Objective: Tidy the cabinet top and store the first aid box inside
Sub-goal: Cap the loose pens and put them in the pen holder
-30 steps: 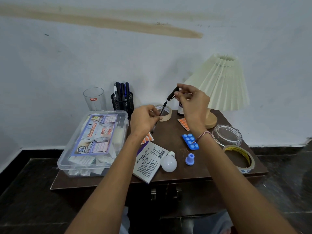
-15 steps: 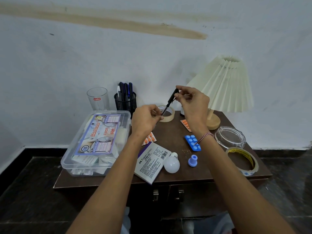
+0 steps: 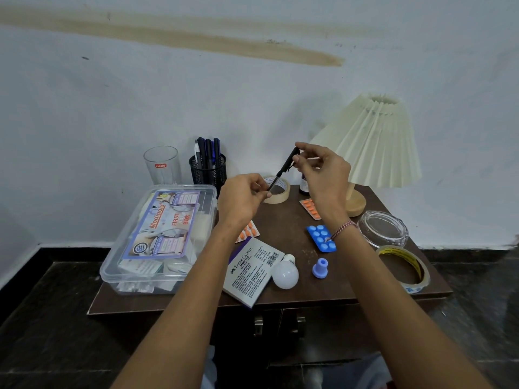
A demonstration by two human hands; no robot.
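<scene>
Two hands, head view: left hand [image 3: 241,200] pinches the lower barrel of a black pen [image 3: 283,168]; right hand [image 3: 323,172] pinches its cap end, above the cabinet top [image 3: 283,220]. First aid box [image 3: 110,265]: on the top's left side, not yet stored. Step judged: capping the pen. Next move likely calls for dropping it upright into the mesh pen holder [image 3: 207,171].

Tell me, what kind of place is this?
Probably a corner of a room at home, maybe a bedroom. A small brown cabinet stands against a painted wall, with a pleated table lamp, a mesh pen holder and a clear first aid box on top.
</scene>
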